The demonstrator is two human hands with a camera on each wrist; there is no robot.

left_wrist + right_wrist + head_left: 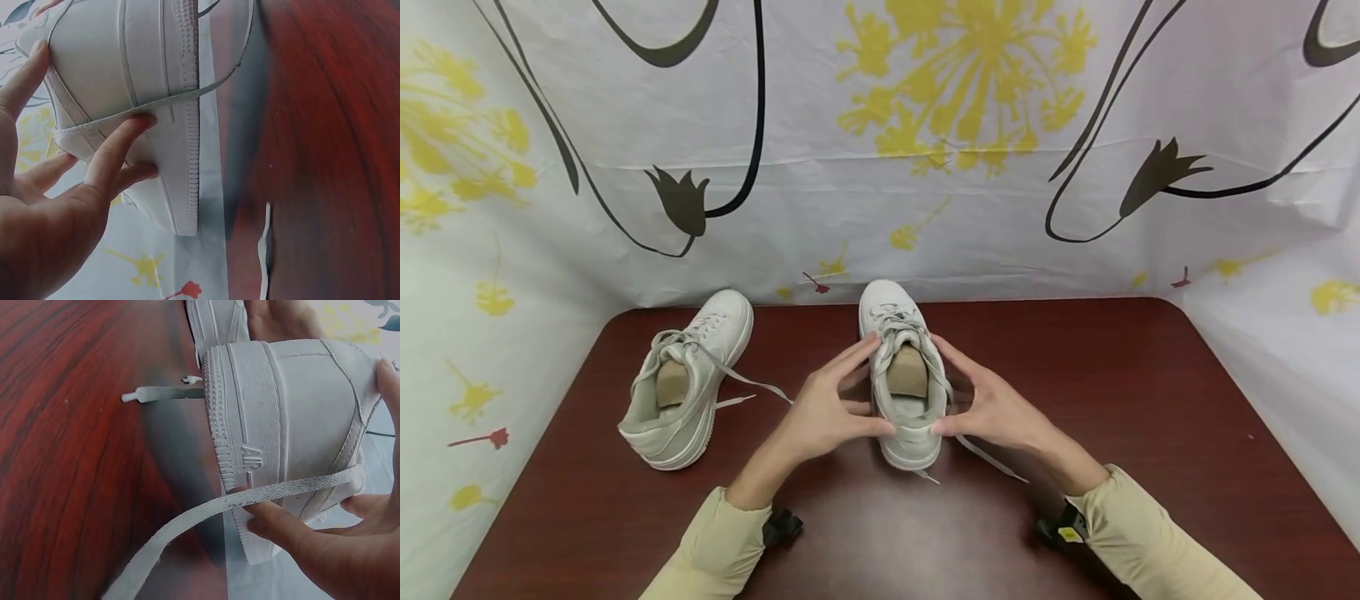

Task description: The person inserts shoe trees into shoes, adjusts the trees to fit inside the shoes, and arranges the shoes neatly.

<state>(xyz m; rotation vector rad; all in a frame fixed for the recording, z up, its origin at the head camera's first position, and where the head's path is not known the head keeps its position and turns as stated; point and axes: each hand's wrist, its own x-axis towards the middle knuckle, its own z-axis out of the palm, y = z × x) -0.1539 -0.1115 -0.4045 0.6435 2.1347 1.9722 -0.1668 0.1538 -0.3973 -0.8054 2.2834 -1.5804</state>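
Observation:
A white sneaker [912, 450] stands at the middle of the table, its toe pointing to the back and brown padding inside. My left hand [831, 408] holds it from the left, thumb at the heel collar and forefinger beside the laces. From the other side my right hand [996, 404] grips it in a matching way. In the left wrist view a loose grey lace [144, 109] crosses the shoe's side over the fingers. In the right wrist view another lace end [187, 519] hangs across the sole edge by the fingers. The sole's underside is hidden.
A second white sneaker [696, 412] stands at the left, toe angled to the back right, its lace [741, 375] trailing toward my left hand. The dark red wooden table [1112, 375] ends at a patterned white cloth [850, 225] behind it.

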